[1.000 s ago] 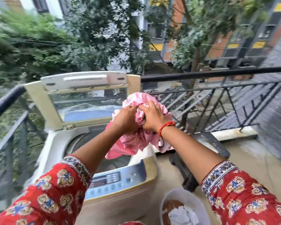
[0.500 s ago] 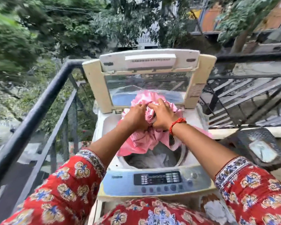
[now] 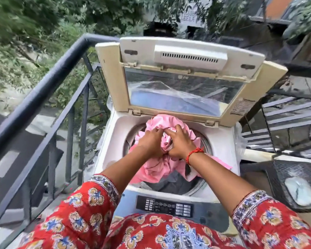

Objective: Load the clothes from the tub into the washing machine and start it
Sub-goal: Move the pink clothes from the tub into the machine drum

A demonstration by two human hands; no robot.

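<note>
Both hands are on a bunched pink garment (image 3: 155,167) at the mouth of the top-loading washing machine (image 3: 115,141). Left hand (image 3: 150,142): fingers curled down into the cloth, clenched on a fold near the bundle's middle. Right hand (image 3: 180,142): fingers likewise closed on the cloth, knuckles up, touching or nearly touching the left hand at the fingertips. A red thread bracelet (image 3: 194,154) sits on the right wrist.

The garment fills most of the drum opening (image 3: 204,184). Its far part is heaped against the rear rim just below the lid hinge; near folds spill over the drum's front-left edge, and one flap lies out across the right side of the machine's top. Dark laundry (image 3: 172,182) shows inside the drum beneath it, toward the front.

The lid (image 3: 183,76) stands raised behind the hands, tilted back, its window reflecting. The control panel (image 3: 164,206) lies at the near edge, close to the person's body, clear of both forearms.

A dark balcony railing (image 3: 43,94) runs close along the machine's left side. On the right, a dark woven stool (image 3: 280,177) stands just beside the machine. The tub cannot be seen.
</note>
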